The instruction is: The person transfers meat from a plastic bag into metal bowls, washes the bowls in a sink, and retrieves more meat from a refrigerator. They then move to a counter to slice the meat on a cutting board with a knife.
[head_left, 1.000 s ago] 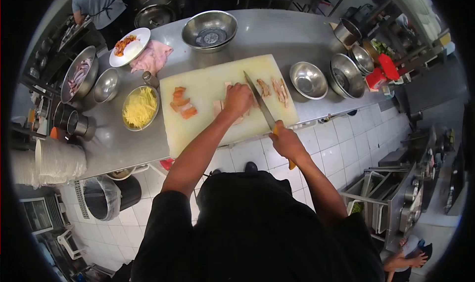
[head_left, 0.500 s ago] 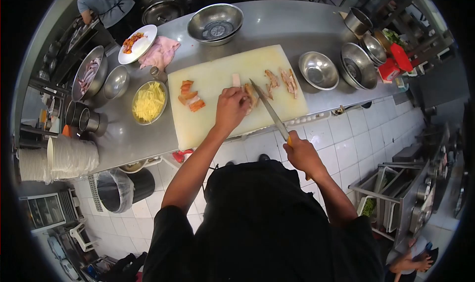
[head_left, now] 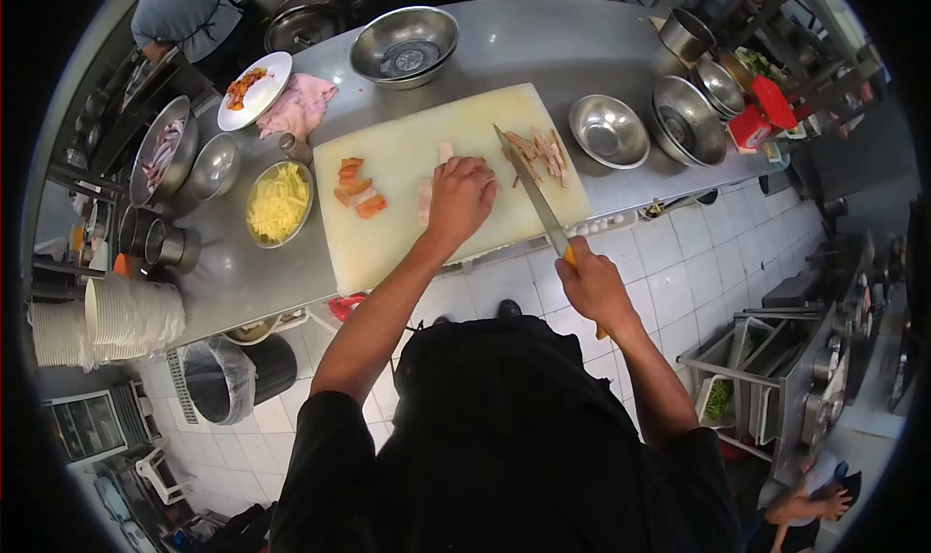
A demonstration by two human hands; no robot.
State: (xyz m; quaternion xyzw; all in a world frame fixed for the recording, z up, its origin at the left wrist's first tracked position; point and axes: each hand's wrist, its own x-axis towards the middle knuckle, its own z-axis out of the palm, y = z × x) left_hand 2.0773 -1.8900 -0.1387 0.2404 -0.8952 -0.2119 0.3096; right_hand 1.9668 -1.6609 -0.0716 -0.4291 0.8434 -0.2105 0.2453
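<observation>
My right hand (head_left: 593,284) grips the yellow handle of a long kitchen knife (head_left: 535,192), its blade pointing away over the white cutting board (head_left: 388,252). Beside the blade's tip lies a pile of browned, thin meat strips (head_left: 545,156). My left hand (head_left: 464,194) is on the board left of the blade, fingers curled together; what lies beneath them is hidden. Two visible pale meat pieces, one above my hand (head_left: 446,152) and another at its left (head_left: 425,200), lie close by. Reddish-orange meat slabs (head_left: 357,189) rest on the board's left part.
Left of the board stand a bowl of yellow shreds (head_left: 279,204), a shaker (head_left: 293,148) and a plate (head_left: 254,112) beside a pink cloth (head_left: 297,107). Steel bowls stand behind (head_left: 402,44) and right (head_left: 609,131). A person (head_left: 184,15) is at the far left.
The loose browned strips on the right now lie closer together, with the knife beside them. The browned piece under my left fingers no longer shows, and a pale piece has come into view beside that hand.
</observation>
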